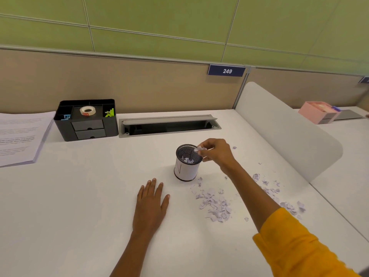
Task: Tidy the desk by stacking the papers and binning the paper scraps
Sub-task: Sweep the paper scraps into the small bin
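Fingers (154, 186) of the left hand (151, 204) lie flat and relaxed on the white tabletop (79, 196); far left, the white printed paper stack (20, 134) looks squared. Right-hand fingers (203, 149) pinch a scrap over the black mesh bin (186, 162); many pale torn paper scraps (217, 204) remain right of it.

I see the paper stack (20, 134) cut off by the left edge, its print too blurred to read; my right forearm hides some scraps (215, 204) on the worktop (79, 196).
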`<control>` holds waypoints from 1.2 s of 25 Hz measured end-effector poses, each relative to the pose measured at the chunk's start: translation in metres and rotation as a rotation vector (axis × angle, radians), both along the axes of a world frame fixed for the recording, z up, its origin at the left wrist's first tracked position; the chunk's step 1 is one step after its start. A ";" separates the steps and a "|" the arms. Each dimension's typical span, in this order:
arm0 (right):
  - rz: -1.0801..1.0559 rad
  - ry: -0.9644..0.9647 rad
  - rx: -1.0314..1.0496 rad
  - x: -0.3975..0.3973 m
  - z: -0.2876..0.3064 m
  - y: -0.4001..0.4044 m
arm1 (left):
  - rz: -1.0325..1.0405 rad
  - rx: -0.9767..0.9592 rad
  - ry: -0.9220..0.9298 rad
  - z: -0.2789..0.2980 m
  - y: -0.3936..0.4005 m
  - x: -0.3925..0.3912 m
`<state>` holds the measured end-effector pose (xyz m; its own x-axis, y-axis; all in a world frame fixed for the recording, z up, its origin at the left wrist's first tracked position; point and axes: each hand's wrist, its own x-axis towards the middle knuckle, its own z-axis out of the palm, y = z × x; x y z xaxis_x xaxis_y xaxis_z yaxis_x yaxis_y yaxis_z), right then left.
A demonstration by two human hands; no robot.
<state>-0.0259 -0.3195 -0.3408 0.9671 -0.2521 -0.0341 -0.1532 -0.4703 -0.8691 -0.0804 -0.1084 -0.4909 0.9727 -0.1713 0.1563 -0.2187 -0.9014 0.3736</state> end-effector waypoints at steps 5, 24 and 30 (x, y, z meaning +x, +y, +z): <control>-0.016 -0.032 -0.004 0.002 -0.010 0.009 | 0.001 0.002 0.001 -0.002 0.001 0.000; 0.092 0.387 -0.423 -0.062 -0.087 -0.020 | -0.018 0.024 -0.041 -0.009 0.000 0.002; 0.010 0.390 -0.211 -0.063 -0.085 -0.032 | -0.018 0.025 -0.020 -0.008 0.001 0.003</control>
